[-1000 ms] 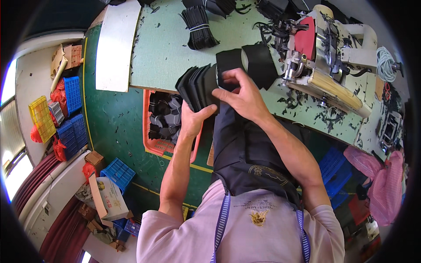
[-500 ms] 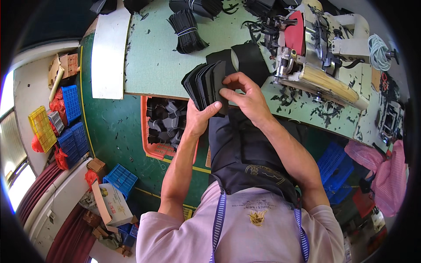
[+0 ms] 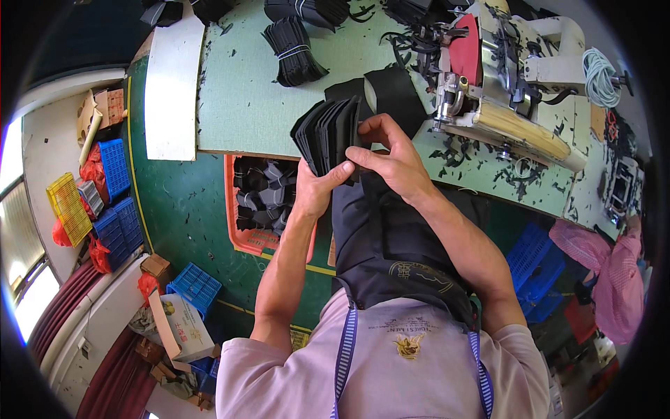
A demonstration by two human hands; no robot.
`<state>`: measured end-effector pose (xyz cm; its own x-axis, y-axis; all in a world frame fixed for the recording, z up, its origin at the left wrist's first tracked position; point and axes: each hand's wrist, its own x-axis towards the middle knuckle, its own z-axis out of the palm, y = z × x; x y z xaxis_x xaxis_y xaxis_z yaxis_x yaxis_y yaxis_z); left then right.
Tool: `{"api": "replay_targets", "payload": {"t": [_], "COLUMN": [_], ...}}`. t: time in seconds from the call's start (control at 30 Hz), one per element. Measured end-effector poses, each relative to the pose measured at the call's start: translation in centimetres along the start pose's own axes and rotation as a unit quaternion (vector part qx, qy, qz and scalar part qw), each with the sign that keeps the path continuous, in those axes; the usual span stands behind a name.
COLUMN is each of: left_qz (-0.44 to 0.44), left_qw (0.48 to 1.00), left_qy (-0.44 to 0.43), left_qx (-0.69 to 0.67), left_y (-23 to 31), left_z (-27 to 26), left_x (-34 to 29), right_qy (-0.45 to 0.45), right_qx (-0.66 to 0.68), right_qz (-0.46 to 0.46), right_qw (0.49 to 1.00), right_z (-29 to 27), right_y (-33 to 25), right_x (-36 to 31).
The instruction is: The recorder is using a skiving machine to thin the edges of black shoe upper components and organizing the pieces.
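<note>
Shifted since a second ago: the stack of black pieces (image 3: 322,136) stands further right against the table (image 3: 234,105), nearer the flat black pieces lying there, and its right end piece leans closer to the rest. It is held up at the table's near edge; whether it touches the top, I cannot tell. Left hand (image 3: 317,188) grasps it from below, thumb across the lower front and fingers hidden behind, probably so the upper edges can spread like a fan. Right hand (image 3: 394,157) appears to pinch the right end, thumb on the face and forefinger bent beside it, leaving the weight mostly to the left; how firmly, I cannot tell. Just behind the stack, toward the near edge, lie the flat black pieces (image 3: 401,98). Toward the far edge rests a black bundle (image 3: 293,56), tied round its middle with a pale band, likely to keep its layers together. At the table's right stands a machine (image 3: 558,70), with dark scraps (image 3: 457,153) scattered along the near edge before it. A white board (image 3: 171,91) lies along the left edge, and below the near edge sits an orange crate (image 3: 255,241) holding more black pieces.
</note>
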<state>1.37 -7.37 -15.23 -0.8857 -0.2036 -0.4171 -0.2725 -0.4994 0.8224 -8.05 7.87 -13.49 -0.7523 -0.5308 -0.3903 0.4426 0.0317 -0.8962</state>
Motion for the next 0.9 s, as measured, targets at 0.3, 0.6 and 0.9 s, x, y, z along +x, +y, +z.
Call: {"api": "replay_targets", "payload": {"t": [0.3, 0.6, 0.9], "left_qz": [-0.004, -0.005, -0.037], "left_qw": [0.996, 0.981, 0.965], "left_qy": [0.011, 0.068, 0.052], "left_qx": [0.092, -0.181, -0.254], "left_y": [0.8, 0.7, 0.3], "left_z": [0.7, -0.2, -0.8], "left_x": [0.3, 1.3, 1.4], "right_qy": [0.028, 0.179, 0.106], "right_qx": [-0.054, -0.153, -0.312], "right_qz": [-0.02, -0.09, -0.101], "right_qw": [0.998, 0.968, 0.939], "right_z": [-0.3, -2.3, -0.7], "right_y": [0.5, 0.8, 0.4], "right_x": [0.1, 0.9, 1.4]}}
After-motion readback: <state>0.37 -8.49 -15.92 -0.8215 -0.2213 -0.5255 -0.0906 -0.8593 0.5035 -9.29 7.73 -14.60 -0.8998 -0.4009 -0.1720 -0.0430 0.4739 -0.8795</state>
